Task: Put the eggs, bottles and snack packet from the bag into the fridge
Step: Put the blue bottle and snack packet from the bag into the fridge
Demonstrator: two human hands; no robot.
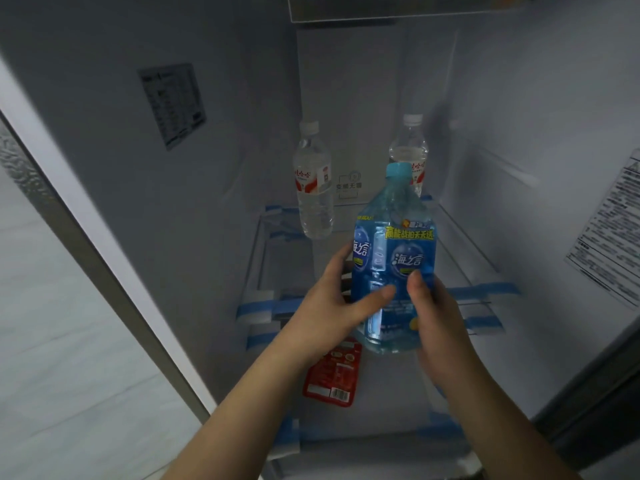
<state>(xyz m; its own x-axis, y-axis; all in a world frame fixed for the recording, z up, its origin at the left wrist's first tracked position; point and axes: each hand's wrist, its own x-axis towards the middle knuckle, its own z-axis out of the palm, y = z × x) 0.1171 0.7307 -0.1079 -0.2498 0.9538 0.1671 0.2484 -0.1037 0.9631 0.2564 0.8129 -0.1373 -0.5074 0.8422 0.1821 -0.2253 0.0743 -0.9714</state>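
Observation:
I hold a large blue bottle (pixel 394 258) with a light-blue cap upright inside the open fridge, just above the front of a glass shelf (pixel 460 268). My left hand (pixel 332 299) grips its left side, thumb across the label. My right hand (pixel 440 317) grips its right side and lower part. Two clear water bottles stand at the back of the shelf: one on the left (pixel 313 181), one on the right (pixel 408 147), partly behind the blue bottle. A red snack packet (pixel 332 374) lies on the shelf below. No eggs or bag are in view.
The fridge's left wall (pixel 173 202) carries a sticker (pixel 173 103). The right wall bears a printed label (pixel 609 237). Blue tape strips hold the shelf edges (pixel 485 291). A pale floor (pixel 52 341) shows at the left, outside the fridge frame.

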